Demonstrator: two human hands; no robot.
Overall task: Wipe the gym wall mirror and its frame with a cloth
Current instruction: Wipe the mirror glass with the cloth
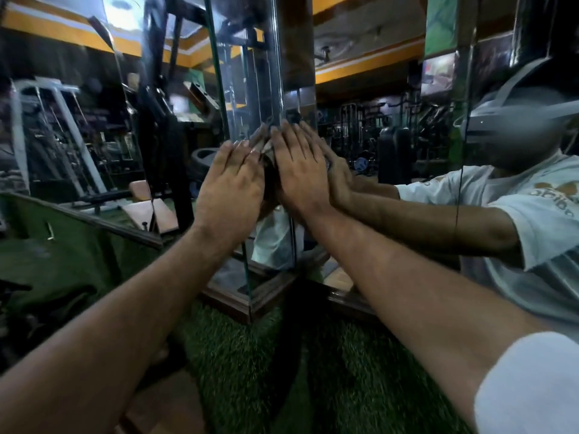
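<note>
Smooth mirror (369, 98) panels meet at a corner above a brown wooden frame (266, 303) and green turf (344, 371); the left hand (232, 186) and right hand (300, 170) seem pressed flat, fingers straight and together.

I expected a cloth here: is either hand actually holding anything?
No cloth shows. Left hand and right hand lie flat, fingers straight, against the mirror at its corner edge; nothing visibly held.
</note>
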